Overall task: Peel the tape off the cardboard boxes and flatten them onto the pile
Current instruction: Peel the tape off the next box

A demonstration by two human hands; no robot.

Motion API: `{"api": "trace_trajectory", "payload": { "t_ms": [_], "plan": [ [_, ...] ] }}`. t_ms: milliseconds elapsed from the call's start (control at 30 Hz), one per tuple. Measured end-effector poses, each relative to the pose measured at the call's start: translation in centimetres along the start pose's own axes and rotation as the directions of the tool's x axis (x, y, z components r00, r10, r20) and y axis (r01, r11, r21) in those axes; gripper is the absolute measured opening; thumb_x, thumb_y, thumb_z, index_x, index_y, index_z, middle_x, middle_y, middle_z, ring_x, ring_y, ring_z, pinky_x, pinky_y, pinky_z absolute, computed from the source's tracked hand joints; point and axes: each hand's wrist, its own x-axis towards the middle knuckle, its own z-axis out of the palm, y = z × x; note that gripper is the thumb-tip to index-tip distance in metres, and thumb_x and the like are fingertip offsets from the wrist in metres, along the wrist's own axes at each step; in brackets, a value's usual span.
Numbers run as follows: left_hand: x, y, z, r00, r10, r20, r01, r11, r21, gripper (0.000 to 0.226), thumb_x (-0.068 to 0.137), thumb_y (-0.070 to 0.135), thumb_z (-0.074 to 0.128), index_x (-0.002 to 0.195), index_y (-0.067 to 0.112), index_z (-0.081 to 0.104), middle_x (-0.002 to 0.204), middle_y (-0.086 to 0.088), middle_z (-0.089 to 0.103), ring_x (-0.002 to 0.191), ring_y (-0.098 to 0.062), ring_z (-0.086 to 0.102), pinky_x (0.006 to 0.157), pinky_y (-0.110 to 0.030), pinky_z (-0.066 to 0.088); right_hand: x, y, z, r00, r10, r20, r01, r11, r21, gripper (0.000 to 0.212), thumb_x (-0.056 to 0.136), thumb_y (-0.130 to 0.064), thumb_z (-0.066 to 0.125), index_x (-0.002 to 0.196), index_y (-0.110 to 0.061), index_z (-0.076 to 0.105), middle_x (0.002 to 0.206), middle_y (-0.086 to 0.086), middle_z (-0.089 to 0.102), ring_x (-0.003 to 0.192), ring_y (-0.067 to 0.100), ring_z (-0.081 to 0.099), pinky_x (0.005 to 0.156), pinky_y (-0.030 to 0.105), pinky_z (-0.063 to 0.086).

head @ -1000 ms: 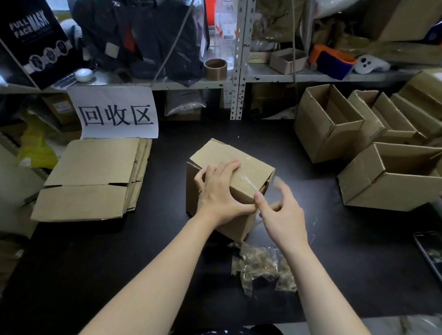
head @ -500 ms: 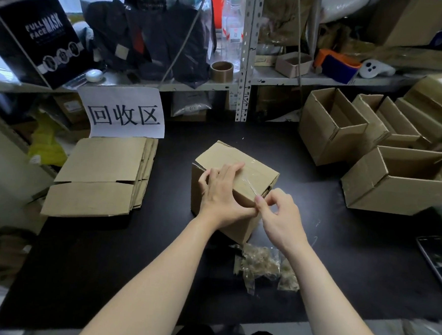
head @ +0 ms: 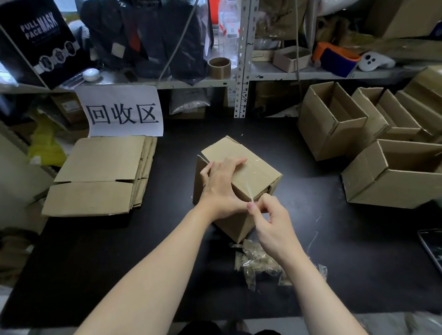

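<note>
The left hand (head: 222, 183) is laid flat on top of the one closed cardboard box (head: 260, 170), fingers straight and pressed down, nothing gripped. The right hand (head: 271, 220) is held at the box's near corner, with thumb and forefinger pinched on the lifted end of one strip of clear tape (head: 247, 189), which is still stuck along the lid. The box is set in the middle of the black table (head: 128, 252). One wad of crumpled tape (head: 257, 262) is seen just in front of it. One pile of flattened boxes (head: 100, 173) is placed to the left, below one paper sign (head: 123, 112). Three open boxes (head: 404, 179) can be counted clearly on the right; more cardboard behind them cannot be counted. A second earlier the right fingers were spread beside the corner; they are now closed on the tape, while the left hand's place is unchanged.
</note>
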Motion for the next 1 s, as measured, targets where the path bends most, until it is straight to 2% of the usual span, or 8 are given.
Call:
{"api": "trace_trajectory", "payload": {
  "t_ms": [367,533,600,667,767,833,933,1000],
  "plan": [
    [0.0,0.7,0.9,0.996,-0.04,-0.083,0.037,0.999,-0.028,0.092,0.05,0.041,0.087,0.134,0.032,0.051,0.132,0.021,0.053,0.123,-0.004,0.04,0.116,-0.04,0.016,0.0,-0.1,0.5,0.995,-0.06,-0.077,0.051,0.991,-0.121,0.028,0.098,-0.017,0.063,0.075,-0.006,0.054,0.079,0.002,0.054,0.082,0.017,0.05,0.073,0.031,0.041],
    [-0.8,1.1,0.1,0.997,-0.032,-0.069,0.035,0.998,0.053,0.095,0.048,0.07,0.086,0.129,0.033,0.054,0.144,0.027,0.048,0.123,0.0,0.039,0.104,-0.028,0.019,0.0,0.2,-1.3,0.962,0.065,-0.265,-0.102,0.987,-0.128,0.023,0.096,-0.035,0.066,0.076,-0.023,0.07,0.073,-0.009,0.065,0.075,0.01,0.058,0.066,0.022,0.039],
    [-0.4,0.6,-1.4,1.0,0.026,0.003,-0.026,0.993,0.116,0.098,0.047,0.078,0.083,0.131,0.034,0.056,0.145,0.027,0.048,0.126,0.0,0.038,0.099,-0.027,0.019,0.6,0.0,-2.1,0.937,0.101,-0.333,-0.145,0.983,-0.109,0.015,0.094,-0.034,0.069,0.082,-0.027,0.075,0.074,-0.013,0.069,0.076,0.006,0.063,0.066,0.011,0.041],
    [0.0,-0.3,-2.7,0.997,0.066,0.049,-0.073,0.987,0.143,0.093,0.054,0.075,0.084,0.134,0.033,0.059,0.144,0.025,0.052,0.131,-0.004,0.039,0.097,-0.023,0.017,0.8,-0.4,-2.1,0.922,0.132,-0.365,-0.174,0.981,-0.083,0.01,0.091,-0.035,0.073,0.091,-0.026,0.078,0.076,-0.014,0.07,0.076,0.003,0.064,0.071,0.015,0.047],
    [0.7,-1.2,-3.7,0.996,0.089,0.019,-0.091,0.985,0.147,0.086,0.057,0.07,0.086,0.131,0.031,0.063,0.133,0.019,0.061,0.127,-0.01,0.045,0.095,-0.023,0.017,0.5,-1.4,-1.8,0.945,0.095,-0.314,-0.121,0.991,-0.063,0.043,0.091,-0.034,0.073,0.132,-0.029,0.062,0.07,-0.008,0.065,0.069,0.003,0.06,0.067,0.013,0.043],
    [0.8,-1.1,-3.7,0.996,0.092,0.015,-0.093,0.986,0.137,0.088,0.051,0.069,0.089,0.127,0.032,0.064,0.124,0.018,0.064,0.122,-0.009,0.047,0.092,-0.026,0.019,0.7,-1.9,-2.1,0.96,0.069,-0.272,-0.111,0.984,-0.14,0.06,0.095,-0.035,0.068,0.148,-0.037,0.039,0.07,-0.006,0.065,0.071,0.005,0.061,0.064,0.013,0.039],
    [0.4,-0.9,-3.3,0.998,0.061,-0.001,-0.061,0.998,0.029,0.096,0.045,0.064,0.094,0.13,0.033,0.061,0.124,0.022,0.059,0.121,0.01,0.033,0.102,-0.023,0.018,1.6,-1.8,-2.6,0.955,0.028,-0.296,-0.166,0.876,-0.453,0.029,0.098,-0.043,0.059,0.123,-0.029,0.062,0.094,-0.002,0.071,0.098,0.023,0.062,0.073,0.034,0.044],
    [0.2,-1.3,-2.9,1.0,0.03,0.007,-0.029,0.998,-0.047,0.099,0.046,0.062,0.095,0.133,0.035,0.057,0.13,0.026,0.055,0.125,0.016,0.022,0.112,-0.021,0.012,1.8,-1.6,-2.3,0.941,-0.009,-0.339,-0.196,0.802,-0.565,0.026,0.098,-0.042,0.06,0.114,-0.025,0.071,0.118,0.003,0.066,0.111,0.029,0.056,0.083,0.041,0.047]
  ]
}}
